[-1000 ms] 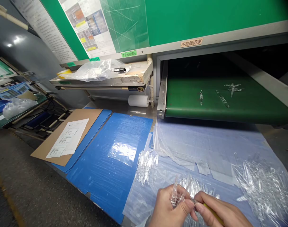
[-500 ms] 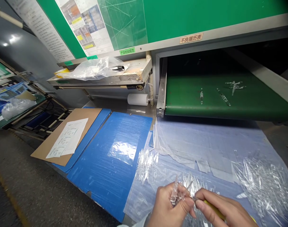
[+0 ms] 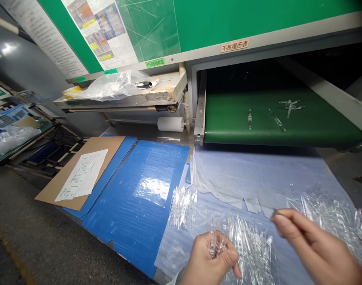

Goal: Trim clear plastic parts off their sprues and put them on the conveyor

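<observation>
My left hand (image 3: 212,257) is closed around a small cluster of clear plastic pieces (image 3: 218,241), which stick up above the thumb and fingers. My right hand (image 3: 314,241) is apart from it, to the right, with thumb and forefinger pressed together. A tiny dark tip shows at those fingertips; the rest of what it holds, if anything, is hidden. Beneath and beside the left hand lies a pile of slim clear plastic pieces (image 3: 249,245). A smaller row of the same pieces (image 3: 183,206) lies to the left. Behind the right hand spreads a bigger heap (image 3: 332,215).
A green conveyor belt (image 3: 228,136) at the back carries a few clear pieces. Blue boards (image 3: 124,206), one bearing a clear bag (image 3: 154,190), lie left, beside brown cardboard (image 3: 59,178) with papers. A shelf (image 3: 166,94) overhangs the back. Translucent sheeting (image 3: 228,166) covers the work surface.
My right hand has moved right, away from my left hand. The yellow handle seen in it earlier no longer shows. My left hand still holds the clear pieces. The view has shifted slightly.
</observation>
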The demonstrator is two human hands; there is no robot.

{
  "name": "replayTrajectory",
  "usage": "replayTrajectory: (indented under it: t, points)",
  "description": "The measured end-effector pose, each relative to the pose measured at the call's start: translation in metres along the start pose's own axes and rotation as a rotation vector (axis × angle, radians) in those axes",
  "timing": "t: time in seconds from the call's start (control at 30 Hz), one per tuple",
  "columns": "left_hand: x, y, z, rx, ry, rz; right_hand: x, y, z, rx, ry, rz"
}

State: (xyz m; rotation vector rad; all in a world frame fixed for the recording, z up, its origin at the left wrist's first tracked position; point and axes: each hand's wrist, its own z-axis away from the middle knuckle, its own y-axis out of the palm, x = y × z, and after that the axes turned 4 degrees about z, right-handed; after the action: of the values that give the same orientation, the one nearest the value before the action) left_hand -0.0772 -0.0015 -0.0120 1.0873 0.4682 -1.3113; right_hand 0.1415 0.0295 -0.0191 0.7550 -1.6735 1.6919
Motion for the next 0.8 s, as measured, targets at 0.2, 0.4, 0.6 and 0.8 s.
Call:
replayTrajectory:
  t: [0.2, 0.4, 0.6, 0.8]
  points:
    - [0.000, 0.005, -0.003, 0.071, 0.007, 0.070, 0.032, 0.040, 0.016, 0.348, 0.055, -0.128]
    - [0.007, 0.002, -0.007, 0.008, -0.035, 0.096, 0.016, 0.021, 0.007, 0.277, 0.260, -0.130]
    - [0.007, -0.001, -0.021, 0.025, -0.223, 0.523, -0.056, 0.005, 0.003, 0.305, 0.380, 0.115]
    - [0.005, 0.005, -0.023, 0.065, -0.235, 0.591, -0.047, 0.011, 0.013, 0.392, 0.374, 0.170]
